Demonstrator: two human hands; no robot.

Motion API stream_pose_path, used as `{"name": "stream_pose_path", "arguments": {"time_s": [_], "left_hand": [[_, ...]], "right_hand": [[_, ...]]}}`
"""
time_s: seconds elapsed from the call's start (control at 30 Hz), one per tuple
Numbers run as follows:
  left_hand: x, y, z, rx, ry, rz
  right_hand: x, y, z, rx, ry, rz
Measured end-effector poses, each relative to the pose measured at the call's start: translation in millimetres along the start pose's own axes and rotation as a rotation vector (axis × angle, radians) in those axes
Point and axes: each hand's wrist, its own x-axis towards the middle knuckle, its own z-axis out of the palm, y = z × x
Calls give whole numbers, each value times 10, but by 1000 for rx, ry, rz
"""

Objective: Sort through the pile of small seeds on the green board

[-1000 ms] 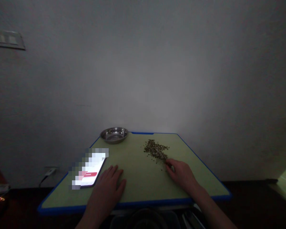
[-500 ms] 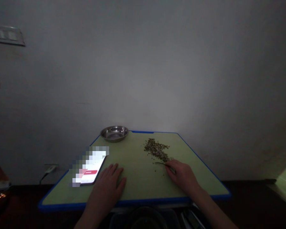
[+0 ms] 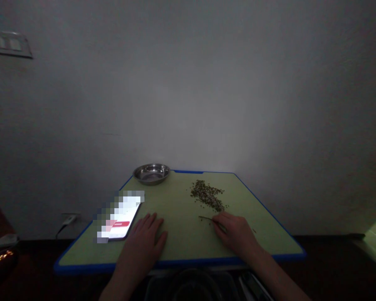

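My left hand (image 3: 144, 238) lies flat on the pale green table (image 3: 181, 242), fingers spread, close to the right edge of a lit phone (image 3: 127, 217). Between the thumb and fingers of my right hand (image 3: 235, 232) is a thin, slender tool (image 3: 205, 218); its kind is too dim to make out. Its tip points left, low over the tabletop, beside a few stray bits. Just beyond this hand spreads a loose heap of small brown seeds or grains (image 3: 205, 194).
A shallow steel bowl (image 3: 152, 182) stands at the table's back left corner. The table has a raised blue rim (image 3: 203, 263) and stands against a grey wall (image 3: 188, 104). Dark items, partly hidden, sit below the front edge.
My right hand has moved slightly left and nearer to me, drawing the tool away from the heap. My left hand stays in place. The view has shifted a little.
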Motion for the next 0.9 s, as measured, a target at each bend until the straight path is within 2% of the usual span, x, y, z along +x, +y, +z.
{"name": "stream_pose_path", "arguments": {"time_s": [0.2,0.47,0.77,0.9], "left_hand": [[-8,-16,28,2,2,3],[-11,-49,82,-3,70,18],[-8,-39,77,2,61,34],[-9,-30,76,6,47,22]], "right_hand": [[-27,52,-13,21,70,38],[-175,-181,21,-2,-7,-54],[-353,-345,-139,127,-76,-221],[-371,-356,-196,149,-120,-240]]}}
